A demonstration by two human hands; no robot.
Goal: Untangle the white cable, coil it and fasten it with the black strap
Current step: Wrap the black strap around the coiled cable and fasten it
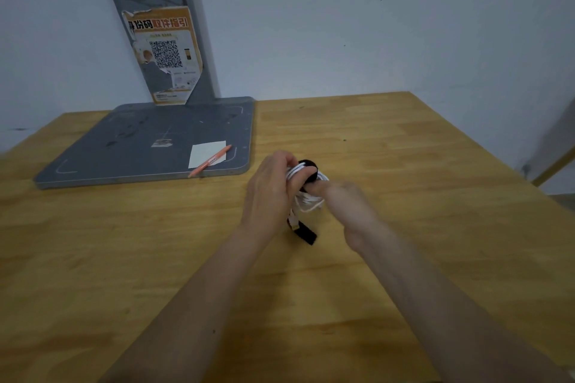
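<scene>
The white cable (306,200) is bunched into a small coil held just above the wooden table (404,165). My left hand (270,193) grips the coil from the left, fingers curled over its top. The black strap (309,172) wraps over the top of the coil, and its loose end (306,235) hangs down below near the table. My right hand (345,199), blurred, pinches the strap at the coil's right side with thumb and fingertips. Part of the coil is hidden behind both hands.
A grey metal stand base (149,146) lies at the back left, its post carrying an orange QR sticker (165,53). A white paper slip (207,154) and an orange pen (210,161) rest on the base. The table's right edge (497,152) slants away.
</scene>
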